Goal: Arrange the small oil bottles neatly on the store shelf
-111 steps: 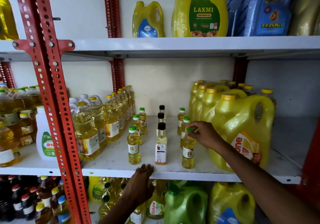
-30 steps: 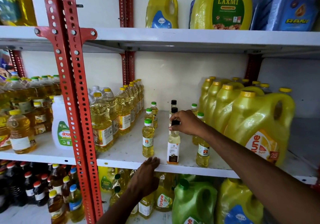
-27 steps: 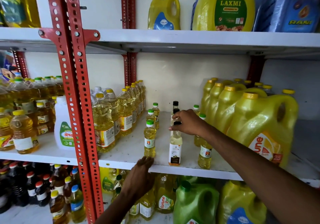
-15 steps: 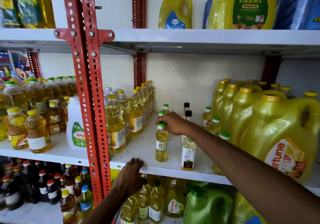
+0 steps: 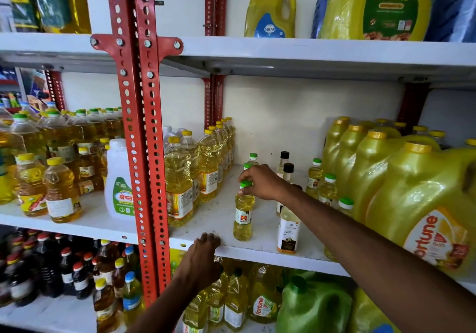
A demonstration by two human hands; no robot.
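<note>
Free: bare shelf [image 5: 219,219] strip left of small bottles [image 5: 242,216] | Blocked: tall bottles [image 5: 180,178] left; big jugs [image 5: 412,191] right

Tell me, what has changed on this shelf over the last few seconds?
The right hand left the right row's front bottle, passed the black-capped bottle, and now grips the cap of the left row's front green-capped bottle. The left hand stayed on the shelf edge; bottles remain upright.

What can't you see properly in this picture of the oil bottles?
Head view only:
- Front black-capped bottle: its cap is hidden behind the right hand.
- Front green-capped bottle: label print too small to read.
- Fortune jug: cut off by the right edge.
- Left hand: palm hidden, only its back shows.
</note>
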